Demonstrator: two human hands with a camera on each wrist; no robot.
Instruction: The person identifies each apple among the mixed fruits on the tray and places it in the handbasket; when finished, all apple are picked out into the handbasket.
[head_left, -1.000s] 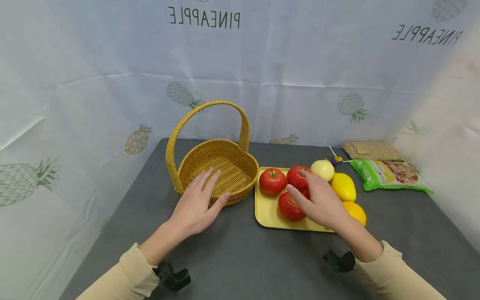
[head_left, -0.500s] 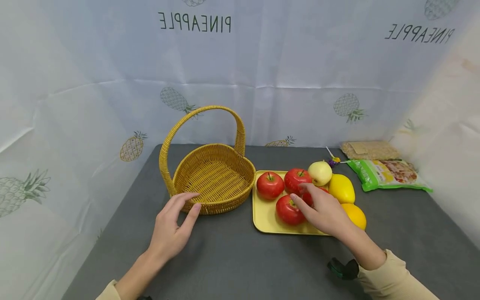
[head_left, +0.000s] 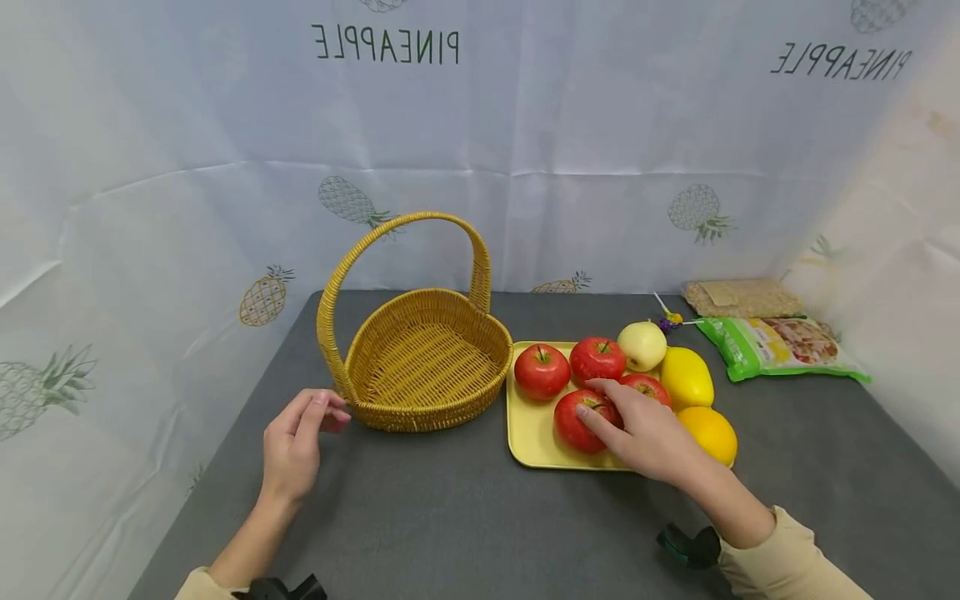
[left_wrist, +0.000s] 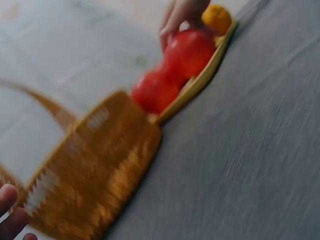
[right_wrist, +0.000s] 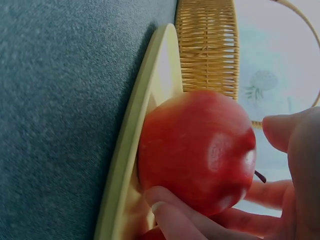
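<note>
the right hand (head_left: 648, 429) lies over the near red apple (head_left: 581, 421) on the yellow tray (head_left: 528, 429), fingers spread and curving round it. the right wrist view shows a fingertip (right_wrist: 162, 210) tucked under the apple's (right_wrist: 197, 150) side and the thumb (right_wrist: 287, 132) coming over the top near the stem, so it looks like a grip just closing, with the fruit not yet lifted off the tray (right_wrist: 135, 150).

the left hand (head_left: 296, 437) hovers beside the front left of the wicker basket (head_left: 423, 358), fingers loosely curled with nothing in them, the tips just by the foot of the handle; whether they touch the weave i cannot tell.

the apple will likely handle as a firm, smooth, fairly solid ball: stiff enough for a full squeeze, but its glossy skin could slip from a fingertip pinch. best held round its widest part, thumb against fingers, palm over the top, leaving the stem alone.

three more red apples (head_left: 542, 371) sit close by on the tray, with a pale pear (head_left: 642, 345), a lemon (head_left: 686, 377) and an orange (head_left: 708, 433) to the right, so a careless lift could nudge them. farther back on the grey desk (head_left: 465, 517) lie a green packet (head_left: 780, 346) and a brown packet (head_left: 741, 297).
</note>
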